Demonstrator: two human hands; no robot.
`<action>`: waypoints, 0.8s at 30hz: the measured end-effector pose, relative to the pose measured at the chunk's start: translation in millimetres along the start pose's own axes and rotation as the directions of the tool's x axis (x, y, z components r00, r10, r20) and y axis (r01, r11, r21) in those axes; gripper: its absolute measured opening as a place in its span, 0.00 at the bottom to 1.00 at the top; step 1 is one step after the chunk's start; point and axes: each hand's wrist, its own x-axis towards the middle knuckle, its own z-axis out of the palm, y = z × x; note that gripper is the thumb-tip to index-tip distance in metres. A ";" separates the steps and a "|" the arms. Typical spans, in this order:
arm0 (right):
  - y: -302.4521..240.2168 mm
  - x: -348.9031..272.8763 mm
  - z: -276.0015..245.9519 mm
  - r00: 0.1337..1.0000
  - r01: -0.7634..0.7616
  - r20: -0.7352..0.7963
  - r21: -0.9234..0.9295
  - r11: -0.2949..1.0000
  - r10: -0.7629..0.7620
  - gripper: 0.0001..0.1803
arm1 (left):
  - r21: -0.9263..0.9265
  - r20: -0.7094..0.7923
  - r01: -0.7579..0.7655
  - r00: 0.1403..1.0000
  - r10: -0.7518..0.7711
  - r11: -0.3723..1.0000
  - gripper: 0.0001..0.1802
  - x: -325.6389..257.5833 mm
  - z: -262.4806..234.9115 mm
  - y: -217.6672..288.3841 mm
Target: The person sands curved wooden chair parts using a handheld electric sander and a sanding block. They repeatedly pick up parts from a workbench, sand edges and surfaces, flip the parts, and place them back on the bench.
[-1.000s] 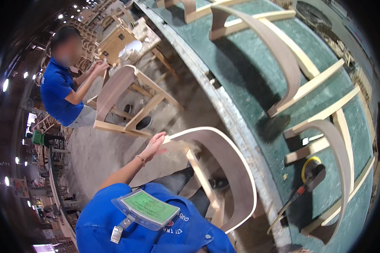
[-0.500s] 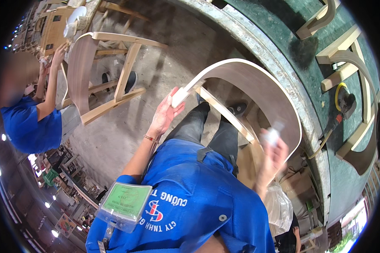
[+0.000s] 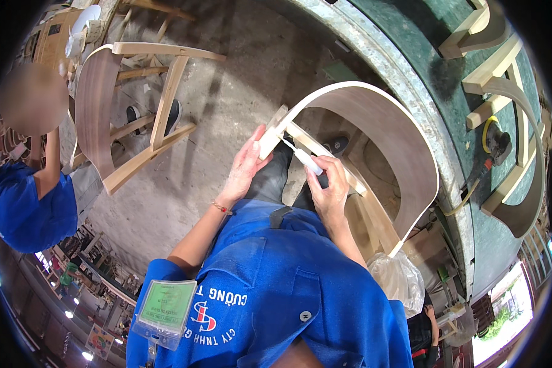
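A wooden chair frame stands before me, with a wide curved backrest (image 3: 389, 132) and a straight light rail (image 3: 313, 145) across it. My left hand (image 3: 244, 168) is closed around the light wooden end at the frame's left side. In my right hand (image 3: 330, 193) is a small white squeeze bottle (image 3: 308, 161) with a thin nozzle. The nozzle tip is at the inner side of the frame near my left hand; whether it touches the wood I cannot tell.
A green-topped table (image 3: 411, 37) with a pale worn edge lies to the right. It carries more curved chair frames (image 3: 515, 141) and a yellow-and-black power tool (image 3: 495, 140). At the left, a co-worker in blue (image 3: 34, 199) is beside another chair frame (image 3: 98, 110). A plastic bag (image 3: 398, 279) hangs near my right side.
My right hand has moved left with the bottle, from the frame's right side to near my left hand. The co-worker and the other chair frame appear farther left in view.
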 end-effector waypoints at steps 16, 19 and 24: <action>5.5 3.6 2.0 0.999 0.033 0.011 -0.020 0.999 -0.033 0.14 | 0.013 -0.001 -0.008 1.000 0.008 1.000 0.40 3.6 -1.7 -2.0; 3.3 2.3 2.1 0.999 0.032 0.017 -0.027 0.999 -0.032 0.14 | 0.016 0.002 -0.008 1.000 0.008 1.000 0.40 3.4 -2.3 -0.4; 2.8 2.2 1.2 0.999 0.026 0.029 -0.010 1.000 -0.026 0.13 | 0.005 -0.008 -0.019 1.000 0.019 1.000 0.39 3.1 -2.2 -0.1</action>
